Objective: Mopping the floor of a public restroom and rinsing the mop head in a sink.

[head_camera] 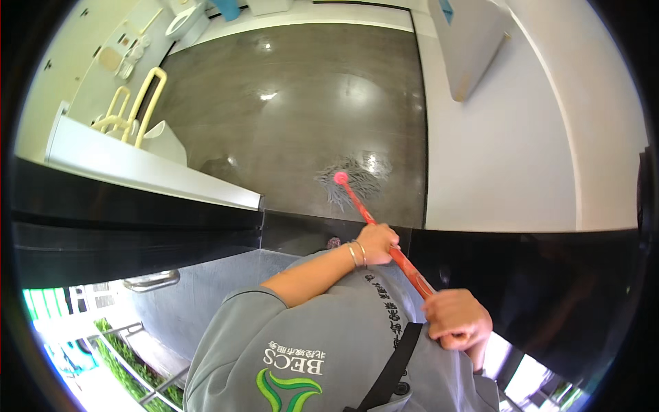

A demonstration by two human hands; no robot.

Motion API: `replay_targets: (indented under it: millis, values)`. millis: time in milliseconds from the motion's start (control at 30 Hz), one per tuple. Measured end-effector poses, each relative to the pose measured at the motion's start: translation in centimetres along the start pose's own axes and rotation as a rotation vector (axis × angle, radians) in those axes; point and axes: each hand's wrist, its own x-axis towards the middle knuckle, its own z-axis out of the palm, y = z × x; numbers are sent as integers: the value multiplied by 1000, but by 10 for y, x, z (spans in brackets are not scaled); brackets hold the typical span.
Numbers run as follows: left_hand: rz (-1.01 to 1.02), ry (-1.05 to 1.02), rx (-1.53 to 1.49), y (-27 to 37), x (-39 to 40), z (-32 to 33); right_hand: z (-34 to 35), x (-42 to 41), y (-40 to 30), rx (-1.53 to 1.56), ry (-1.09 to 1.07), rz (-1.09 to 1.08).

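My left hand (378,244), with two thin bangles at the wrist, is wrapped around the red pole (410,269) of a mop, partway down it. Higher up, near my chest, my right hand (457,318) is closed on the pole's upper end. The pole slants away to a pink round socket over the grey string mop head (355,180). Its strands are spread on the wet-looking grey floor (288,118), just beyond a dark threshold (293,232).
Left of the floor are cream grab bars (149,105), a white urinal (166,143) and a white-edged partition (154,159). A toilet (185,23) and blue bin (226,9) stand at the back. A pale fixture (471,46) juts from the right wall.
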Motion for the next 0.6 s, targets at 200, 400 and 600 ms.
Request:
replay_targets:
  millis: [200, 400, 600]
  values:
    - [-291, 405, 96, -121, -42, -51, 16, 90, 112, 146, -36, 5]
    - [-620, 632, 248, -274, -63, -95, 44, 185, 233, 191, -91, 63]
    - [-604, 623, 381, -390, -10, -156, 4, 262, 317, 237, 52, 180]
